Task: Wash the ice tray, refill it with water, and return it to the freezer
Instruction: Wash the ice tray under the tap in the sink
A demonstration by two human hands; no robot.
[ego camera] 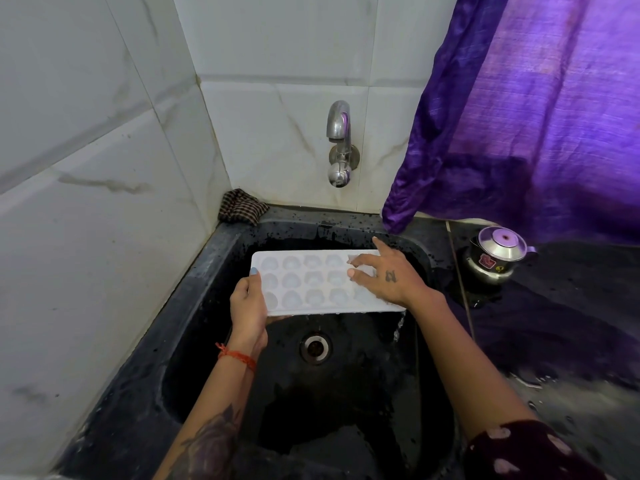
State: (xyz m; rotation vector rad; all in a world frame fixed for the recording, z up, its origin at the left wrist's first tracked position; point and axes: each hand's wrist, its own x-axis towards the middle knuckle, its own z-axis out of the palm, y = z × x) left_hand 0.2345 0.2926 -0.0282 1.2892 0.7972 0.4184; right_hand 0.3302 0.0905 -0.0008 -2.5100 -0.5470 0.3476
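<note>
The ice tray (318,282) is held level over the black sink (214,268), cells facing up, below and a little in front of the tap (338,133). It is a white plastic tray with three rows of rounded cells, and it looks light and thin-walled, so it will likely flex and twist if held by one end only. A thin stream of water runs off its near right corner into the basin, so the surface is wet and probably slippery (once the cells are full, any tilt would spill them).

The left hand (247,306) grips the tray's left short edge, thumb on top of the rim and fingers curled beneath. The right hand (384,271) lies open on the tray's right end, fingers spread and pressing or rubbing the cells rather than closing round anything.

The flat rim along the two short ends looks like the best place to hold, one hand at each, to keep the tray level.

The drain (315,347) sits directly below the tray's near edge. A checked cloth (242,210) is bunched in the corner behind the sink. On the wet dark worktop (571,323) to the right stands a small steel pot (497,259) with a lid, with a purple curtain (536,116) hanging above it.
</note>
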